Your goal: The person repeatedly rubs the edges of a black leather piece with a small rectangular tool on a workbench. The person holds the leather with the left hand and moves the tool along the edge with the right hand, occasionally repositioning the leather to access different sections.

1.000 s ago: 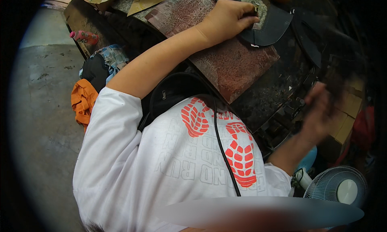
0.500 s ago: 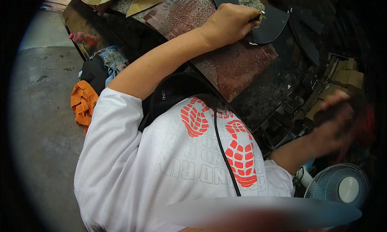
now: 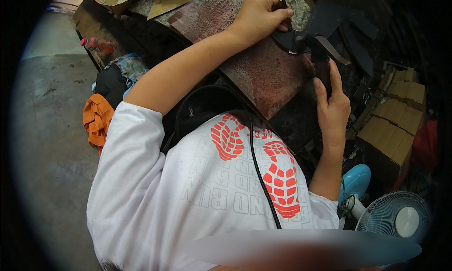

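Note:
At the top middle my left hand (image 3: 261,19) is closed in a pinch round a slim dark tool (image 3: 282,1) with a yellowish end; its kind is mostly hidden by the fingers. Under these fingers lies a curved black sheet piece (image 3: 281,39), resting over a worn reddish-brown board (image 3: 270,78). My right hand (image 3: 333,106) grips the dark handle of a hammer (image 3: 322,47). The hammer's head is close to the right of the black piece, and its flattened end points right. Whether the head touches the piece I cannot tell.
More black cut pieces (image 3: 355,45) lie at the far right of the dark bench, near a grey stone slab (image 3: 299,9). Cardboard boxes (image 3: 393,125) and a white fan (image 3: 395,219) stand at right. A pink bottle (image 3: 97,45) and orange cloth (image 3: 98,120) are at left.
My right hand has swung in from the far right with the hammer, up to the board. My left hand has shifted slightly left and away, still pinching; the black piece has moved left.

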`<state>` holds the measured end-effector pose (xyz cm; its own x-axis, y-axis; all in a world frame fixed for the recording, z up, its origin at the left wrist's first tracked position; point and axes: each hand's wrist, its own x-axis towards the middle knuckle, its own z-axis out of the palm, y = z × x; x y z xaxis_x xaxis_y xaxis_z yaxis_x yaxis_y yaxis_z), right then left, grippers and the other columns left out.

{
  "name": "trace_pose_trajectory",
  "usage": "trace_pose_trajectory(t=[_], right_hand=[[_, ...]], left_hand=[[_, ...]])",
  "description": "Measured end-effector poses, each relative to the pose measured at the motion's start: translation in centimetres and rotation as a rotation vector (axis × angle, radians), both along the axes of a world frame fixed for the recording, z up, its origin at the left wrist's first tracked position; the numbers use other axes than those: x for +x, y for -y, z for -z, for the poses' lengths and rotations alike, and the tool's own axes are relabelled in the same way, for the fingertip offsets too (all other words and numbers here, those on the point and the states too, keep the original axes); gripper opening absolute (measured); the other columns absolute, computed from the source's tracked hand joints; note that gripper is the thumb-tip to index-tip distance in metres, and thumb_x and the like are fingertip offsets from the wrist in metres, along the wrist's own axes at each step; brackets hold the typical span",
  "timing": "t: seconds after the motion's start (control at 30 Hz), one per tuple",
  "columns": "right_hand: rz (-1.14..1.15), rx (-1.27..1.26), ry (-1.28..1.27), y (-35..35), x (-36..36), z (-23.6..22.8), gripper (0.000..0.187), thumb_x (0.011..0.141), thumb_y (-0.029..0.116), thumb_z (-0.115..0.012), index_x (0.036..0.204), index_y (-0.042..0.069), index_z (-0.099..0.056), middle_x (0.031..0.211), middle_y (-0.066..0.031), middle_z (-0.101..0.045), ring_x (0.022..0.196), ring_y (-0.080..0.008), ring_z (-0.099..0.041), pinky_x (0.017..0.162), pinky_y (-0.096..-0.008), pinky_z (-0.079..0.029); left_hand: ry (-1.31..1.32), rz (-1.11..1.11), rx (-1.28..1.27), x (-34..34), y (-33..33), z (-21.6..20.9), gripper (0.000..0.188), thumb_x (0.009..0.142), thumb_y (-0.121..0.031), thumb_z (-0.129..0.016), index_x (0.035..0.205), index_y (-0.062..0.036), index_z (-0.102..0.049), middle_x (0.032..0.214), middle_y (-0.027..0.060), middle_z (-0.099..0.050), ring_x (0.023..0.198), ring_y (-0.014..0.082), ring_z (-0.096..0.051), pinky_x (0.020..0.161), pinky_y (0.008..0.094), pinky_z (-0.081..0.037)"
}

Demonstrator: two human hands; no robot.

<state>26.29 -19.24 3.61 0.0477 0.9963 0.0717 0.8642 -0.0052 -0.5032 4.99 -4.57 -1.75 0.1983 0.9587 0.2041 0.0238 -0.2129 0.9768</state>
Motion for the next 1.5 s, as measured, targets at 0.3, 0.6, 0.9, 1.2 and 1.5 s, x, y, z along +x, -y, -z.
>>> trace_pose_trajectory(t=[0.3, 0.6, 0.9, 1.2, 1.5], right_hand=[[0.015, -0.007, -0.014, -0.2, 0.0, 0.3, 0.051, 0.097, 0.034, -0.063, 0.144, 0.019, -0.050, 0.099, -0.0190, -0.073, 0.087, -0.0351, -0.073, 0.075, -0.0413, -0.055], [-0.062, 0.071, 0.032, -1.4, -0.9, -0.4, 0.050, 0.097, 0.033, -0.063, 0.143, 0.019, -0.051, 0.099, -0.0184, -0.073, 0.085, -0.0336, -0.073, 0.072, -0.0395, -0.055], [0.062, -0.064, -0.055, -0.1, 0.6, 0.0, 0.051, 0.097, 0.035, -0.063, 0.144, 0.022, -0.050, 0.104, -0.0185, -0.072, 0.090, -0.0344, -0.073, 0.079, -0.0414, -0.055], [0.051, -0.030, -0.042, 0.2, 0.8, 0.3, 0.052, 0.097, 0.037, -0.062, 0.145, 0.022, -0.050, 0.107, -0.0180, -0.072, 0.096, -0.0362, -0.071, 0.081, -0.0423, -0.055], [-0.039, 0.103, -0.111, -0.8, 1.5, -3.1, 0.046, 0.096, 0.033, -0.064, 0.137, 0.015, -0.053, 0.112, -0.0171, -0.069, 0.094, -0.0287, -0.069, 0.080, -0.0371, -0.053]], left_hand=[[-0.057, -0.140, 0.303, 0.5, 0.8, 0.0, 0.016, 0.087, -0.016, -0.072, 0.093, -0.0011, -0.071, 0.080, 0.0161, -0.071, 0.067, 0.0255, -0.071, 0.062, 0.0332, -0.055], [0.425, -0.042, -0.180, -0.5, -0.5, -0.6, 0.014, 0.098, -0.012, -0.061, 0.092, 0.0009, -0.064, 0.081, 0.0050, -0.068, 0.067, 0.0092, -0.064, 0.061, 0.0230, -0.053], [-0.042, 0.004, -0.009, -0.3, 0.7, -1.0, 0.015, 0.094, -0.010, -0.067, 0.086, 0.0026, -0.062, 0.074, 0.0056, -0.068, 0.065, 0.0093, -0.063, 0.059, 0.0256, -0.052], [-0.016, 0.022, -0.084, -0.3, 0.4, -1.2, 0.016, 0.094, -0.011, -0.066, 0.088, 0.0027, -0.063, 0.075, 0.0054, -0.068, 0.065, 0.0091, -0.063, 0.060, 0.0250, -0.052], [-0.181, -0.030, 0.357, 0.4, 0.4, -0.3, 0.020, 0.086, -0.020, -0.075, 0.098, -0.0047, -0.072, 0.084, 0.0133, -0.071, 0.074, 0.0268, -0.072, 0.065, 0.0317, -0.056]])
